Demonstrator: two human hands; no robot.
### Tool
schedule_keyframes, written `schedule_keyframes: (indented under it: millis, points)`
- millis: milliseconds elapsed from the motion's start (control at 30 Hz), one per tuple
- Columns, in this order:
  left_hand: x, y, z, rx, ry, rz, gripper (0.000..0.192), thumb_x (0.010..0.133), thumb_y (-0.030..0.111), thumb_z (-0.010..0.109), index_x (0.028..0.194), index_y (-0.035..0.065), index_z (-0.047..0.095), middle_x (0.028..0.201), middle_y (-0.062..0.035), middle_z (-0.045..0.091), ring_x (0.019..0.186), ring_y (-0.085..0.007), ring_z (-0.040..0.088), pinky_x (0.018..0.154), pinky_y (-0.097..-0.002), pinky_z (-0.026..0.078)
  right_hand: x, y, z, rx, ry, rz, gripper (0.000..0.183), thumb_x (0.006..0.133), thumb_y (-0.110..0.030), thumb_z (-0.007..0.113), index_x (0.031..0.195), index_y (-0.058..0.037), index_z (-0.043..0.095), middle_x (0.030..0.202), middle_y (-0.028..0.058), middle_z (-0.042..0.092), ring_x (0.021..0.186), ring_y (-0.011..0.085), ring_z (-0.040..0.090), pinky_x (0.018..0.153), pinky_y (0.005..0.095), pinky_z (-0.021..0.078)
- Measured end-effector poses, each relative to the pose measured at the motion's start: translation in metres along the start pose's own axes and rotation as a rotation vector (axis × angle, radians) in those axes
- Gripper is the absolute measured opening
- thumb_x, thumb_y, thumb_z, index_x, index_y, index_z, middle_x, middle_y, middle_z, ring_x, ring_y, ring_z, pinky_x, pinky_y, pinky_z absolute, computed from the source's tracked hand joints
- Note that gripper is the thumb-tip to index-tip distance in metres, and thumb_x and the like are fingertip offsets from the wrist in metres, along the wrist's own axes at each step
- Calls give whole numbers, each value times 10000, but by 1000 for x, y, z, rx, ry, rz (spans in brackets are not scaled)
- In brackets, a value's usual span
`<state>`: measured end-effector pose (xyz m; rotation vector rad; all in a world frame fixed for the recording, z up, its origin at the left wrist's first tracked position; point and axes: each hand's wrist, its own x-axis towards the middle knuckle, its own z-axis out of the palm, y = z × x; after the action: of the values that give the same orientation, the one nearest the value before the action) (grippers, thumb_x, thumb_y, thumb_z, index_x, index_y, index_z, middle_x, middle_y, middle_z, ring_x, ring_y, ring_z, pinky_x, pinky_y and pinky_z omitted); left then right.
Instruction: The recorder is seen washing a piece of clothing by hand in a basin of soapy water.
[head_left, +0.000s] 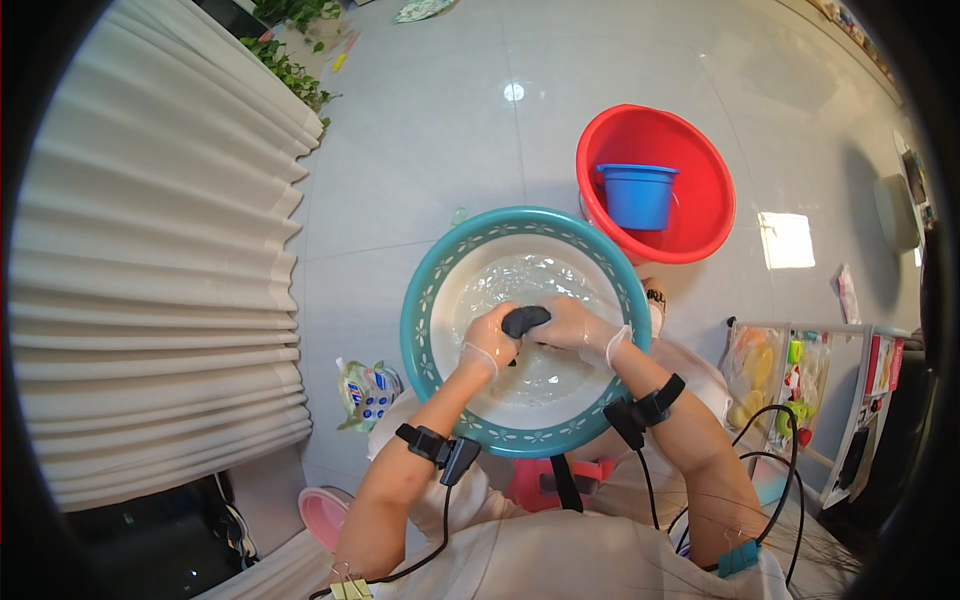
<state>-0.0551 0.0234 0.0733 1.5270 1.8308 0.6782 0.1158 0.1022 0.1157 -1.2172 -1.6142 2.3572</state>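
A round basin (418, 300) with a wide teal patterned rim and white inside holds water (517, 277) in front of me. Above the water, a bunched dark grey cloth (526, 321) is gripped between both hands. My left hand (491, 337), in a thin clear glove, closes on the cloth's left end, and a bit of dark fabric shows below its fingers. On the right end is my right hand (570, 324), gloved the same way. Straps with small black devices sit on both forearms.
A red bucket (705, 180) with a blue plastic pail (639, 196) inside stands beyond the basin to the right. A detergent pouch (371, 391) lies left, near a pink basin (324, 517). A pleated curtain (165, 262) hangs left; a wheeled rack (832, 328) stands right. Cables trail from both arms.
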Motion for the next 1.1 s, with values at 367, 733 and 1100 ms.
schedule_keyframes:
  millis: [367, 733, 1100]
  points:
    - [3, 22, -39, -1026, -699, -749, 271, 681, 31, 662, 937, 41, 574, 707, -25, 562, 542, -99, 546, 492, -235, 464, -9, -5, 19, -1069, 549, -923, 484, 758, -73, 563, 1237, -135, 531, 1231, 147, 509, 968, 328, 565, 800, 395, 498]
    - [-5, 16, -21, -368, -729, -332, 259, 651, 93, 679, 891, 29, 607, 812, -108, 641, 688, -222, 617, 656, -321, 493, -2, 1, 26, -1286, 217, -285, 187, 710, -168, 664, 875, -81, 679, 885, 119, 676, 877, 265, 662, 710, 361, 538]
    - [-13, 14, -7, 446, -357, 92, 217, 704, 128, 653, 914, 107, 604, 828, -141, 663, 776, -346, 644, 663, -428, 507, 1, 18, 30, -562, 55, 270, 234, 752, -190, 601, 861, 1, 678, 743, 177, 666, 691, 261, 673, 601, 336, 501]
